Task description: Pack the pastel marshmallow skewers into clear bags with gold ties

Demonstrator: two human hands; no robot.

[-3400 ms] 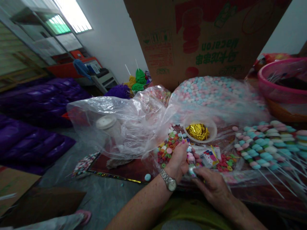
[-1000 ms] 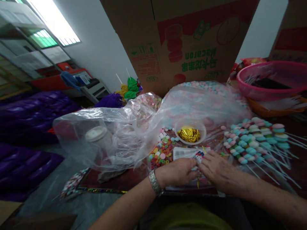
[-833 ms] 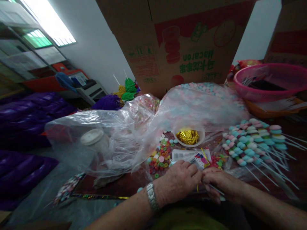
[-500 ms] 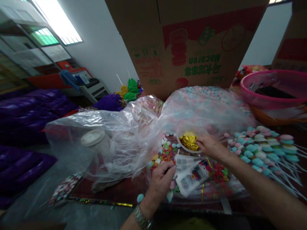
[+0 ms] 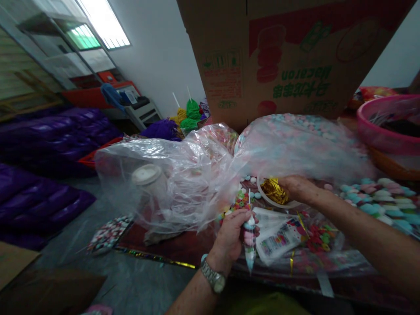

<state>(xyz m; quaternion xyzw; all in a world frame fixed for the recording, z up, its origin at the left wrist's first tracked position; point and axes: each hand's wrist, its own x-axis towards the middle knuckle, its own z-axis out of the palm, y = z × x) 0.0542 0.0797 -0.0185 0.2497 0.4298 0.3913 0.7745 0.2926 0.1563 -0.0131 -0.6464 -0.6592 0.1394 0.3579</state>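
My left hand (image 5: 233,234) is closed around a candy skewer (image 5: 250,236) of pale blue, pink and white marshmallow pieces in a clear pointed bag. Its white stick points up and the bag's tip points down. Up and to the right, my right hand (image 5: 295,188) reaches into a white round bowl (image 5: 262,194) with its fingers pressed together at the gold twist ties (image 5: 274,191). The fingertips are partly hidden there. Between the hands lie clear packets with printed labels (image 5: 278,240). Colourful ring candies (image 5: 242,200) lie just beyond my left hand.
A large clear bag of marshmallows (image 5: 305,140) and a crumpled plastic bag (image 5: 187,183) cover the table's back, before a cardboard box (image 5: 236,78). On the right are bundled marshmallow skewers (image 5: 387,201) and a pink basin (image 5: 387,127). Purple packages (image 5: 52,140) are stacked at left.
The view has swung right. My left hand has come up slightly, and the bagged skewer in it now shows clearly. My right hand remains at the bowl of gold ties.
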